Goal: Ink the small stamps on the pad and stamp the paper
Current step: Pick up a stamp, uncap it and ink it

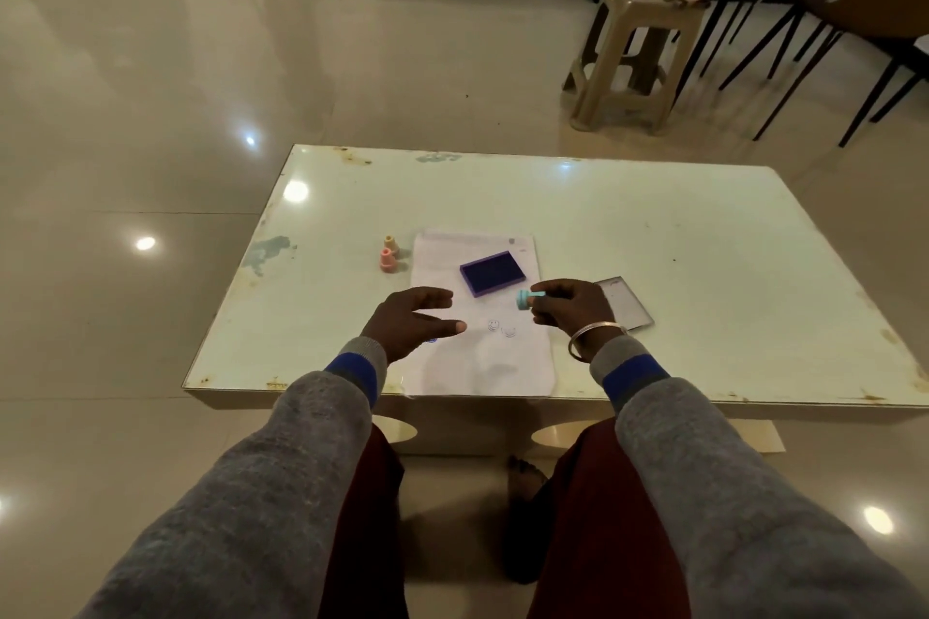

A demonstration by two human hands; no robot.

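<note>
A white paper [477, 367] lies on the low white table [678, 266], with a purple ink pad [492, 273] resting on its far half. Two faint stamped marks [501, 328] show near the paper's middle, and another peeks out by my left wrist. My right hand [573, 307] holds a small teal stamp [528, 299] sideways, just above the paper and in front of the pad. My left hand [409, 322] hovers over the paper's left side with fingers spread and nothing in it. An orange stamp [390, 244] and a pink stamp [387, 260] stand upright left of the paper.
The pad's grey lid [626, 304] lies right of the paper, partly behind my right hand. A beige plastic stool [633, 50] and black chair legs [804, 35] stand on the tiled floor beyond the table. My knees sit below the table's near edge.
</note>
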